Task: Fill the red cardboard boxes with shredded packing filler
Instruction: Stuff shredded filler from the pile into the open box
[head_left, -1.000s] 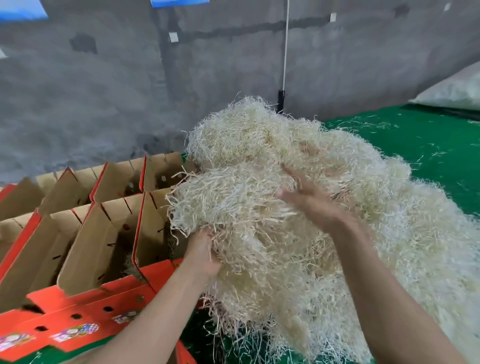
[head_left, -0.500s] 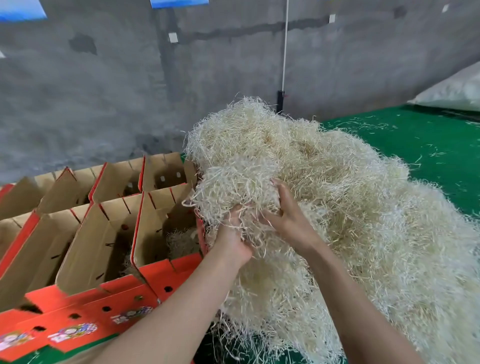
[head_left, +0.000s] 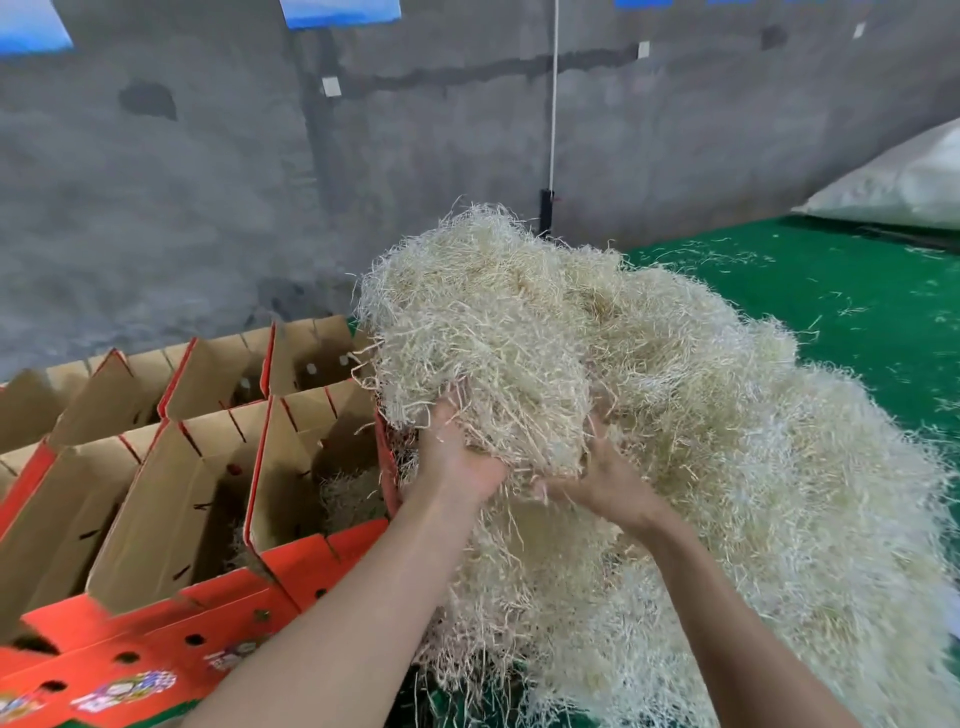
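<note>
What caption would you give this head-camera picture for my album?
Beside open red boxes, the left hand and right hand grip a filler clump on the pile.

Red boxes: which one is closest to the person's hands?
The rightmost box in the near row, next to the filler pile. Its red side wall sits just beside the left hand; the other boxes stand farther left or behind.
</note>
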